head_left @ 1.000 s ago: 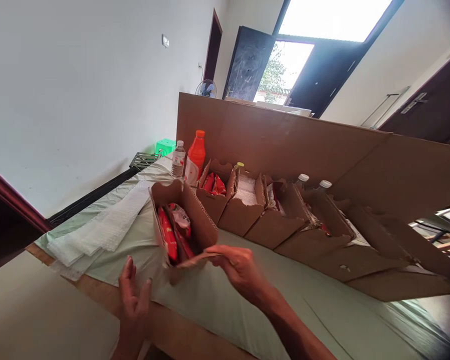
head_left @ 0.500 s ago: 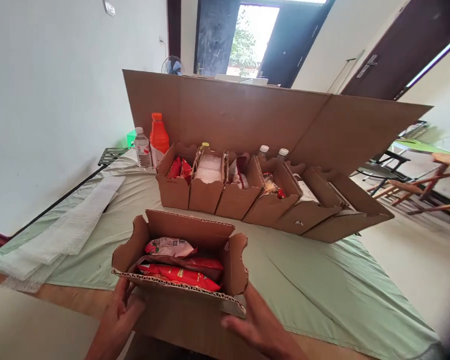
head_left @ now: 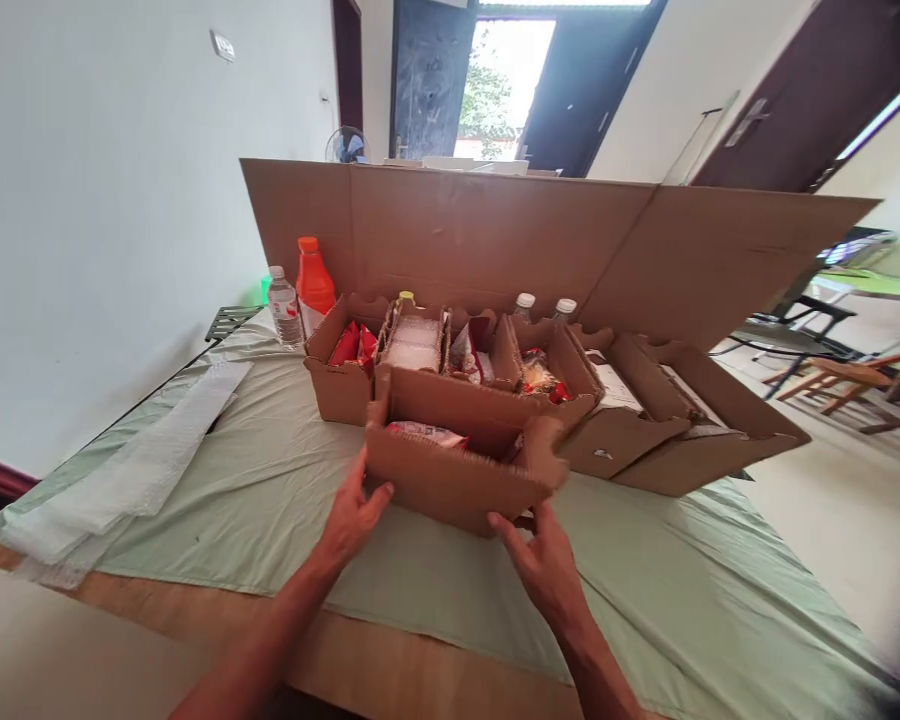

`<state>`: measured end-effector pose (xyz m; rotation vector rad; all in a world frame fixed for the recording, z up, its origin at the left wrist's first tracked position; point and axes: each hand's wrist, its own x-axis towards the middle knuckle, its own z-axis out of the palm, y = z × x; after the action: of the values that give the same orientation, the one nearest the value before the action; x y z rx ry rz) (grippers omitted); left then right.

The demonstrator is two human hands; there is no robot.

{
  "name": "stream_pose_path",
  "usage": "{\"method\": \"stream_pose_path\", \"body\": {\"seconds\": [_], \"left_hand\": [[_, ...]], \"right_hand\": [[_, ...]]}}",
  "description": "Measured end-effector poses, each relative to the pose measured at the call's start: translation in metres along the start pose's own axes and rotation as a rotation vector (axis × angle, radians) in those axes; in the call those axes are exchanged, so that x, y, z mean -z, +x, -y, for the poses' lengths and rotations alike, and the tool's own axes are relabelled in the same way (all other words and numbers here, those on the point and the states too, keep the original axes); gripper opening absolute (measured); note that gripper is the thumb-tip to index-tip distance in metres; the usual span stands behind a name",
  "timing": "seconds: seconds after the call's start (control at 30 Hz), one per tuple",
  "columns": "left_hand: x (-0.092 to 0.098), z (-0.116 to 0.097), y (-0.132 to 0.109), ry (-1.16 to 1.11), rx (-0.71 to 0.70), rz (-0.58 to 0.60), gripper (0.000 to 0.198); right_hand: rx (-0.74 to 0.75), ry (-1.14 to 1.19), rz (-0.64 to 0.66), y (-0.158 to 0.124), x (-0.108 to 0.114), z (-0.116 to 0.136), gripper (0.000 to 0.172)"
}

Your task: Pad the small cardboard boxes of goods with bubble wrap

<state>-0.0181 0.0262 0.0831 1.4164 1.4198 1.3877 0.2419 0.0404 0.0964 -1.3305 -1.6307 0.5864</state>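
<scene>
An open cardboard box (head_left: 450, 492) is held between my two hands, in front of the row of boxes. Inside it a red and white packet (head_left: 429, 434) shows; the rest of its contents is hidden by the near wall. My left hand (head_left: 354, 512) grips the box's left end, thumb on the near face. At the lower right corner my right hand (head_left: 541, 552) grips it too, thumb on the near face and fingers partly hidden. Behind stand cardboard boxes holding red packets (head_left: 354, 344), bubble wrap (head_left: 414, 342) and other packets (head_left: 541, 376).
Bubble wrap strips (head_left: 131, 465) lie on the green cloth (head_left: 270, 520) at left. A clear water bottle (head_left: 283, 308) and an orange bottle (head_left: 314, 280) stand at the back left. A tall cardboard panel (head_left: 495, 240) rises behind the boxes. Wooden chairs (head_left: 844, 380) stand at right.
Both hands have carried the box forward and to the right, from the table's near edge up to the row of boxes. Less of its inside shows now.
</scene>
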Motion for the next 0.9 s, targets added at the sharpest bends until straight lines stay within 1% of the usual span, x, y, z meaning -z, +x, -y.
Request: {"method": "stream_pose_path", "body": {"seconds": [0.07, 0.1, 0.17, 0.23, 0.33, 0.4, 0.47, 0.5, 0.57, 0.63, 0.7, 0.77, 0.83, 0.9], "left_hand": [[0.003, 0.010, -0.003, 0.086, -0.001, -0.028, 0.062], [0.010, 0.015, -0.007, 0.143, 0.005, -0.050, 0.062], [0.034, 0.025, -0.020, 0.273, 0.026, -0.113, 0.058], [0.072, 0.032, -0.035, 0.415, 0.054, -0.195, 0.049], [0.145, 0.038, -0.052, 0.642, 0.099, -0.332, 0.037], [0.192, 0.039, -0.058, 0.798, 0.139, -0.409, 0.037], [0.229, 0.039, -0.059, 0.942, 0.182, -0.462, 0.040], [0.242, 0.040, -0.059, 1.003, 0.203, -0.476, 0.041], [0.259, 0.043, -0.056, 1.098, 0.239, -0.477, 0.041], [0.266, 0.046, -0.050, 1.158, 0.260, -0.462, 0.035], [0.268, 0.047, -0.044, 1.193, 0.265, -0.454, 0.028], [0.270, 0.045, -0.039, 1.207, 0.257, -0.461, 0.026], [0.271, 0.039, -0.035, 1.200, 0.236, -0.478, 0.024], [0.266, 0.029, -0.031, 1.168, 0.191, -0.496, 0.023]], "right_hand": [[-0.116, 0.043, 0.003, -0.008, -0.007, -0.014, 0.054], [-0.167, 0.065, 0.014, -0.015, -0.010, -0.021, 0.058], [-0.242, 0.095, 0.027, -0.031, -0.013, -0.033, 0.066], [-0.306, 0.097, 0.042, -0.046, -0.012, -0.040, 0.073], [-0.364, 0.081, 0.075, -0.057, -0.008, -0.041, 0.075], [-0.396, 0.051, 0.092, -0.056, -0.007, -0.037, 0.075], [-0.423, -0.004, 0.086, -0.053, -0.007, -0.033, 0.075], [-0.430, -0.029, 0.084, -0.050, -0.007, -0.031, 0.074], [-0.425, -0.063, 0.096, -0.047, -0.008, -0.029, 0.071], [-0.415, -0.075, 0.100, -0.046, -0.008, -0.028, 0.069], [-0.409, -0.095, 0.094, -0.046, -0.009, -0.030, 0.069], [-0.408, -0.130, 0.074, -0.046, -0.010, -0.032, 0.069], [-0.403, -0.157, 0.064, -0.046, -0.011, -0.033, 0.068], [-0.384, -0.160, 0.046, -0.045, -0.011, -0.031, 0.066]]}}
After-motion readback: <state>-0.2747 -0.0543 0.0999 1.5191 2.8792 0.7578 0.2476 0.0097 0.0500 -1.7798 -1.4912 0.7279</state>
